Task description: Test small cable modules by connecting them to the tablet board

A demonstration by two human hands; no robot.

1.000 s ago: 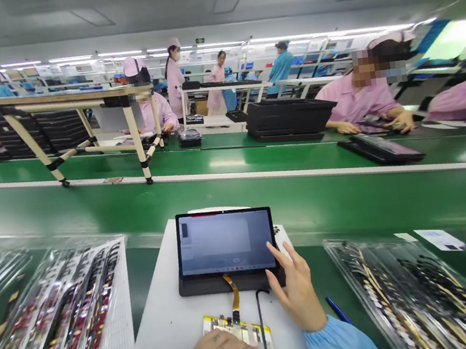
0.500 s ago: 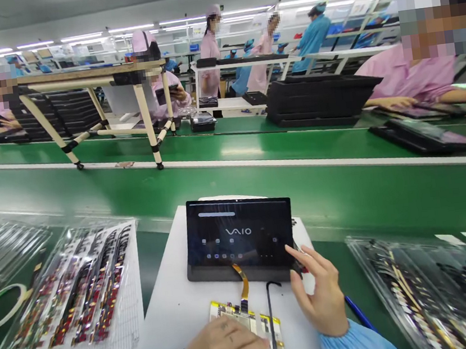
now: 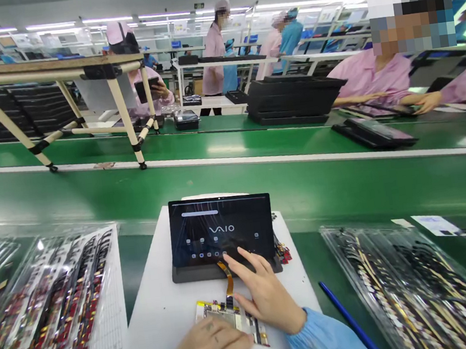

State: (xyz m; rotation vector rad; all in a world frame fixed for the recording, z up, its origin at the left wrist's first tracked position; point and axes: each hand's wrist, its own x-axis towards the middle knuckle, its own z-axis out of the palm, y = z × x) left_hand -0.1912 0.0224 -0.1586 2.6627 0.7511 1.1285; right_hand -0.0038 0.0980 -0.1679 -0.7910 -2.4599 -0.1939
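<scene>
Brightly, a VAIO logo shines from a tablet (image 3: 220,215) propped above a white board (image 3: 155,303), the centre of this clock face. At five o'clock, the worker's right hand (image 3: 267,295) reaches over the lower screen, fingers spread; whether a fingertip touches the glass cannot be told. Between six and seven o'clock, the left hand (image 3: 209,347) lies palm down over a yellow-edged circuit board (image 3: 219,310), fingers close together; whether it pinches anything cannot be seen. An amber ribbon cable (image 3: 229,285) runs from the tablet's six o'clock edge to the circuit board. A blue pen (image 3: 348,318) lies at four o'clock. Clear packs of parts flank the scene, one (image 3: 62,303) towards nine o'clock, another (image 3: 416,282) past three. At eleven o'clock, a pink-clad co-worker (image 3: 164,95) holds a dark device (image 3: 144,91).
</scene>
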